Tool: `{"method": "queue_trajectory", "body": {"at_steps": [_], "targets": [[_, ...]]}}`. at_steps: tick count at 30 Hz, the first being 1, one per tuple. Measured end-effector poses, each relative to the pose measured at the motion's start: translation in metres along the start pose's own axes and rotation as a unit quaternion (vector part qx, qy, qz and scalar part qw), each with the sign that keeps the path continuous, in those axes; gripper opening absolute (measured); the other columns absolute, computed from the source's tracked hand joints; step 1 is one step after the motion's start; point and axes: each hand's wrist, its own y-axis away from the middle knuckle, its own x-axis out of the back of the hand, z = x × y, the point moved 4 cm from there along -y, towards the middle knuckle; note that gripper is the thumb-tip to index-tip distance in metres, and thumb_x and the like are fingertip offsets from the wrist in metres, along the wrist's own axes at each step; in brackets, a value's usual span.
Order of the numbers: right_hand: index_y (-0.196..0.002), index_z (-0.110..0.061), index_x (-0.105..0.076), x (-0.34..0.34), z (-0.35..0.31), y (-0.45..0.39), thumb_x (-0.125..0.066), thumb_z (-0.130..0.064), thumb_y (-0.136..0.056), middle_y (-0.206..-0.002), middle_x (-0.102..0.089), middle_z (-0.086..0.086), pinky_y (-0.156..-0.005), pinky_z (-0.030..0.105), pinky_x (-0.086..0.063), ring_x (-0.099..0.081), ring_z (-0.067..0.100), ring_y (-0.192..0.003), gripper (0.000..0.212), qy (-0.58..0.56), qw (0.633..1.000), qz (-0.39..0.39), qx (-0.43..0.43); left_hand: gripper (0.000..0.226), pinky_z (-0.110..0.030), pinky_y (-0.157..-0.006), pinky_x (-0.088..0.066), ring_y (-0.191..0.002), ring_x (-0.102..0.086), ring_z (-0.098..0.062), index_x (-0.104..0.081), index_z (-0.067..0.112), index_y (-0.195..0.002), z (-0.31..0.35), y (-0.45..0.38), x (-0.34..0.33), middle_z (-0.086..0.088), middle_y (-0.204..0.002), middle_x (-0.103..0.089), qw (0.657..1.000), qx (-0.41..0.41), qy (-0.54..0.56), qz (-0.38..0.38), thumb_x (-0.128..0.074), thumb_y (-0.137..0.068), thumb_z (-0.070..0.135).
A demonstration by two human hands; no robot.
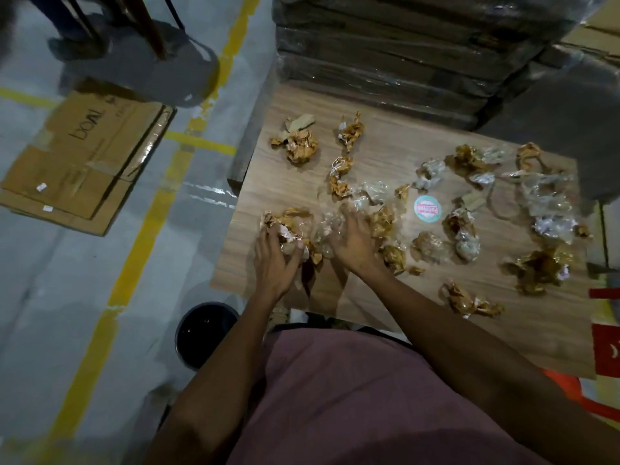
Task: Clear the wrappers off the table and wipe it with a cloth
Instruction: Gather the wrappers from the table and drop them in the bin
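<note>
Clutching a brown wrapper (285, 226), the left grip (273, 260) curls while the right grip (352, 243) presses flat on clear wrappers (330, 226).

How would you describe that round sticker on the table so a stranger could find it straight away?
Start at the wooden table strewn with crumpled wrappers. Just right of the right hand, near the middle, lies the round sticker. It is the only flat, perfectly circular thing there, teal-rimmed with a pink centre.
</note>
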Motion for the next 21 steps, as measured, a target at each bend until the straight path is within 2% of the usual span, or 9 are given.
{"method": "queue_trajectory", "body": {"at_steps": [2, 4, 8, 10, 12, 14, 17, 19, 21], "targets": [[-0.159, -0.019, -0.03, -0.01, 0.0, -0.001, -0.053, -0.055, -0.096, -0.164, -0.031, 0.012, -0.119, 0.056, -0.031, -0.029, 0.034, -0.15, 0.076, -0.019, 0.996, -0.083, 0.018, 0.091, -0.054, -0.125, -0.011, -0.158, -0.006, -0.029, -0.016, 0.026, -0.163, 0.012, -0.001, -0.013, -0.008, -0.172, -0.006, 1.0, 0.014, 0.013, -0.003, -0.025, -0.09, 0.079], [-0.157, -0.017, -0.034, -0.013, -0.005, -0.003, -0.061, -0.042, -0.1, -0.163, -0.033, 0.012, -0.118, 0.047, -0.032, -0.034, 0.032, -0.148, 0.068, -0.053, 0.993, -0.103, 0.032, 0.091, -0.051, -0.126, -0.011, -0.158, -0.006, -0.027, -0.016, 0.026, -0.163, 0.028, -0.007, -0.024, -0.008, -0.172, -0.006, 0.999, 0.018, 0.045, -0.004, -0.02, -0.088, 0.079], [-0.148, -0.011, -0.048, 0.003, -0.004, -0.01, -0.064, -0.01, -0.096, -0.146, -0.052, 0.013, -0.103, 0.026, -0.041, -0.052, 0.027, -0.131, 0.055, -0.134, 0.989, -0.049, 0.042, 0.075, -0.053, -0.123, -0.027, -0.153, -0.024, -0.027, -0.025, 0.029, -0.159, 0.052, -0.021, -0.042, -0.007, -0.167, -0.023, 0.996, -0.011, 0.087, -0.016, -0.024, -0.096, 0.069], [-0.144, -0.008, -0.051, 0.017, 0.004, -0.01, -0.061, 0.003, -0.093, -0.137, -0.057, 0.011, -0.097, 0.017, -0.047, -0.057, 0.021, -0.121, 0.053, -0.167, 0.985, -0.008, 0.045, 0.063, -0.049, -0.113, -0.04, -0.143, -0.039, -0.028, -0.028, 0.03, -0.158, 0.06, -0.026, -0.041, -0.007, -0.161, -0.031, 0.993, -0.024, 0.11, 0.021, -0.029, -0.102, 0.06], [-0.14, -0.005, -0.054, 0.033, 0.014, -0.008, -0.057, 0.012, -0.09, -0.132, -0.059, 0.009, -0.093, 0.011, -0.049, -0.059, 0.019, -0.117, 0.053, -0.193, 0.98, 0.037, 0.036, 0.061, -0.046, -0.106, -0.043, -0.137, -0.045, -0.031, -0.026, 0.031, -0.159, 0.063, -0.03, -0.037, -0.008, -0.159, -0.03, 0.991, -0.023, 0.116, 0.067, -0.031, -0.103, 0.057], [-0.136, -0.007, -0.058, 0.046, 0.025, -0.006, -0.054, 0.014, -0.088, -0.128, -0.061, 0.005, -0.096, 0.023, -0.054, -0.062, 0.021, -0.114, 0.053, -0.202, 0.975, 0.091, 0.033, 0.062, -0.053, -0.109, -0.042, -0.138, -0.046, -0.034, -0.023, 0.032, -0.159, 0.061, -0.033, -0.03, -0.009, -0.161, -0.029, 0.99, -0.002, 0.098, 0.102, -0.033, -0.104, 0.058], [-0.131, -0.015, -0.06, 0.061, 0.037, 0.0, -0.055, 0.005, -0.089, -0.126, -0.061, -0.001, -0.098, 0.048, -0.052, -0.059, 0.026, -0.117, 0.046, -0.155, 0.97, 0.179, 0.048, 0.066, -0.061, -0.109, -0.04, -0.139, -0.042, -0.034, -0.026, 0.031, -0.159, 0.053, -0.041, -0.022, -0.011, -0.159, -0.032, 0.992, 0.008, 0.047, 0.114, -0.04, -0.101, 0.059], [-0.133, -0.019, -0.057, 0.064, 0.038, 0.005, -0.06, -0.011, -0.092, -0.133, -0.059, 0.003, -0.101, 0.052, -0.046, -0.048, 0.028, -0.124, 0.042, -0.064, 0.973, 0.217, 0.04, 0.072, -0.059, -0.111, -0.038, -0.141, -0.038, -0.035, -0.03, 0.029, -0.158, 0.05, -0.045, -0.021, -0.013, -0.159, -0.032, 0.996, -0.014, -0.008, 0.088, -0.041, -0.096, 0.065], [-0.144, -0.025, -0.046, 0.059, 0.04, 0.007, -0.059, -0.032, -0.093, -0.153, -0.042, 0.007, -0.111, 0.056, -0.036, -0.033, 0.033, -0.139, 0.053, 0.003, 0.979, 0.205, -0.019, 0.079, -0.059, -0.117, -0.029, -0.149, -0.026, -0.036, -0.03, 0.029, -0.159, 0.047, -0.046, -0.029, -0.013, -0.165, -0.023, 0.998, -0.032, -0.051, 0.037, -0.039, -0.092, 0.071]]}}
